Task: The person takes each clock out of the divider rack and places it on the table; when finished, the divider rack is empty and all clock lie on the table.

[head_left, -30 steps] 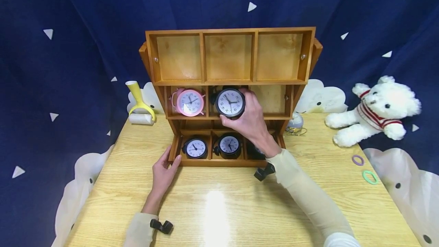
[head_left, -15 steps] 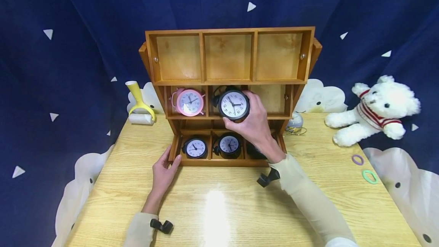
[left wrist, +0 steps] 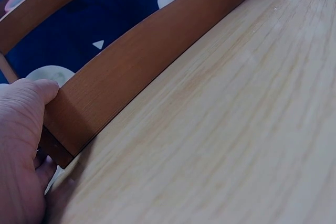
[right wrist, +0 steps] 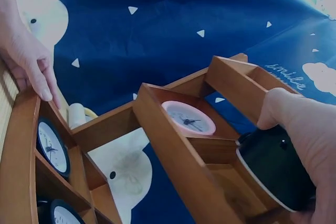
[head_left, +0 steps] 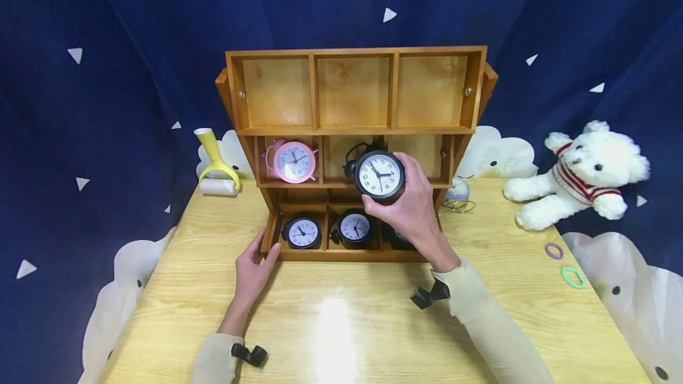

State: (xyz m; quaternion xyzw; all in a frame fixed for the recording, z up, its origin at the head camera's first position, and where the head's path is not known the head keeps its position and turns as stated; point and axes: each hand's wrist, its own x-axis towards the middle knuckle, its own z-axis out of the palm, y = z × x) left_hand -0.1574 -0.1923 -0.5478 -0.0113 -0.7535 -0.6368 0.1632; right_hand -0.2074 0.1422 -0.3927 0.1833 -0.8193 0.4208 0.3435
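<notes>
My right hand point(head_left: 413, 209) grips a black alarm clock point(head_left: 380, 175) by its sides, thumb below and fingers on the right. The clock is in front of the middle tier of a wooden three-tier shelf point(head_left: 357, 131); its white dial faces me. In the right wrist view, the clock's dark back point(right wrist: 275, 169) shows under my thumb. My left hand point(head_left: 255, 268) holds the shelf's lower left corner, and the left wrist view shows the thumb on the front board point(left wrist: 142, 51) with fingers behind the end. A pink alarm clock point(head_left: 294, 162) sits in the middle tier's left compartment.
The bottom tier holds black clocks point(head_left: 302, 233), the right one partly hidden by my right hand. A yellow-handled lint roller point(head_left: 217, 165) lies left. Right of the shelf are a white teddy bear point(head_left: 581, 173), a purple ring point(head_left: 554, 250) and a green ring point(head_left: 573, 277).
My right hand has drawn the black alarm clock out of the middle compartment, moving right and toward me. My left hand stays on the shelf corner.
</notes>
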